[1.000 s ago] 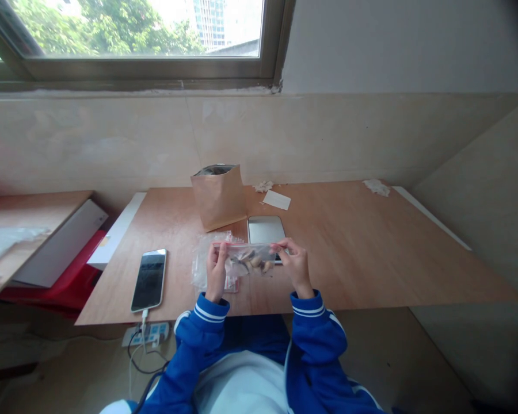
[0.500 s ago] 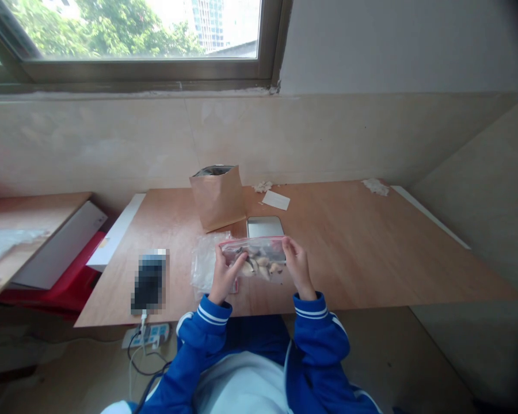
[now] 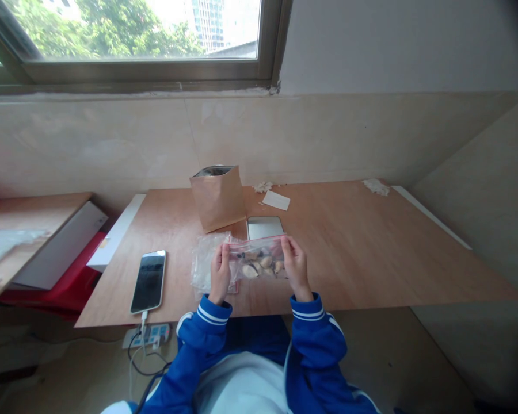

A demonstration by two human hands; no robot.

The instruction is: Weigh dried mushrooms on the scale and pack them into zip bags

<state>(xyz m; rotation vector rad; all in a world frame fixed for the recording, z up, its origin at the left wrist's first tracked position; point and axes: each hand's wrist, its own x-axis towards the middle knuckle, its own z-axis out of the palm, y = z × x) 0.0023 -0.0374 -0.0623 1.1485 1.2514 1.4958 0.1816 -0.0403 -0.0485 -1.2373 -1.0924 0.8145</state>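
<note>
A clear zip bag (image 3: 261, 259) with a red strip along its top is stretched between my two hands above the table. Inside it lie several small pale and dark pieces that look like seashells. My left hand (image 3: 220, 272) pinches the bag's left upper corner. At the right upper corner, my right hand (image 3: 296, 267) grips it between thumb and fingers. Beneath and left of my left hand rests a stack of flat clear bags (image 3: 202, 264). Just behind the held bag sits a silver flat-topped device like a small scale (image 3: 264, 226), partly covered.
Behind the stack stands an open brown paper pouch (image 3: 219, 201). A white card (image 3: 277, 200) and a pale crumbly pile (image 3: 263, 187) lie by the wall. To the left, a phone (image 3: 149, 282) is plugged into a cable running over the edge to a power strip (image 3: 149, 335).
My left thumb has moved off the bag's front to its left corner, and the bag is now held straighter. The right hand has shifted slightly left.
</note>
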